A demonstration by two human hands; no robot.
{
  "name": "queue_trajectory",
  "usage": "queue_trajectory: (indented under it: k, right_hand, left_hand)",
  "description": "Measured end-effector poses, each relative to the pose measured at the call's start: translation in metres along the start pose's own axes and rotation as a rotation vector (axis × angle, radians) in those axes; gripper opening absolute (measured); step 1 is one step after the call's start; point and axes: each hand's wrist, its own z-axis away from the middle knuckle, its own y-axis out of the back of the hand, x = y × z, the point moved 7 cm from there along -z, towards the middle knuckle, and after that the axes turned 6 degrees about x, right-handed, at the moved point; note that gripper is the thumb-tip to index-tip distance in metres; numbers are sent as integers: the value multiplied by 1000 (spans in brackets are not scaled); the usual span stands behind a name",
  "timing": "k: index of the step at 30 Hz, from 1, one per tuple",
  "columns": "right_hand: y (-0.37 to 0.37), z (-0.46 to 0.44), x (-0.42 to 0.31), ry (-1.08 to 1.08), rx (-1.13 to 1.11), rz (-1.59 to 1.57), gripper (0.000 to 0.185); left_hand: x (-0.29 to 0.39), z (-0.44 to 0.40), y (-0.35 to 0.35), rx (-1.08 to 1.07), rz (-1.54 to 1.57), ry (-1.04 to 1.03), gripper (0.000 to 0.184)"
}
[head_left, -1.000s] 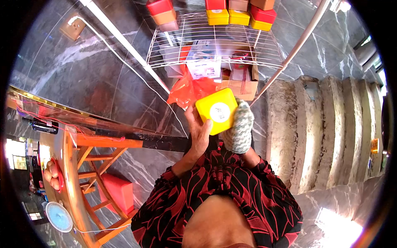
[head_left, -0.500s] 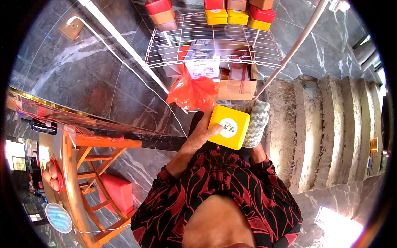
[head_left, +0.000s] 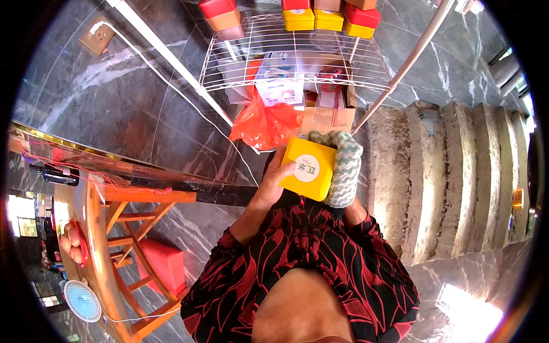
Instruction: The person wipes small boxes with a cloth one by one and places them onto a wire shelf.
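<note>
A yellow square tin (head_left: 317, 182) with a round white label bearing dark characters is held in front of my body. My left hand (head_left: 270, 184) grips its left side, thumb on the front face near the label and fingers hidden behind. A thick knitted mitt (head_left: 345, 171) in grey-green and white covers my right hand (head_left: 342, 186). That hand is closed against the tin's right edge, its covered fingertips curling past the top corner.
Ahead stands a white wire rack (head_left: 274, 77) with stacked red, yellow and orange tins (head_left: 298, 20). Below are a red plastic bag (head_left: 263, 126) and an open cardboard box (head_left: 326, 121). Concrete steps (head_left: 446, 188) rise on the right; a wooden stool (head_left: 143, 197) is at left.
The tin has been turned, so a label with larger characters now faces me. It has shifted slightly left and up, and the mitted hand has moved in along its right edge.
</note>
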Motion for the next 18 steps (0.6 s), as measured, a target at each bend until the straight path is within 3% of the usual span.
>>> queue_trajectory:
  k: [1,2,3,5,7,9,12,15,16,18]
  right_hand:
    - [3,-1,2,-75,-22,67,22]
    - [2,3,16,-240,70,-406,20]
    - [1,3,22,-241,70,-405,20]
    - [-3,0,31,-320,85,-903,21]
    - [-7,1,36,-404,82,-937,21]
    - [-10,1,43,-357,48,-626,22]
    - [-14,15,-2,-17,22,-130,29]
    - [-28,23,13,-410,-121,-295,53]
    - [-26,16,19,-85,-130,-88,53]
    - [-21,25,31,196,-179,326,58]
  left_hand:
    - [-3,-1,3,1,2,0,51]
    - [-6,-1,4,-42,-31,-14,53]
    - [-8,0,3,-86,-65,-28,56]
    - [-5,1,0,-70,-122,-95,57]
    - [1,0,-7,-57,-179,-165,58]
    - [21,3,-14,15,-288,-374,58]
    - [30,-1,-9,109,-278,-473,57]
    - [33,0,3,190,-256,-499,55]
    - [33,-1,4,185,-324,-485,55]
    - [38,-3,7,197,-447,-547,48]
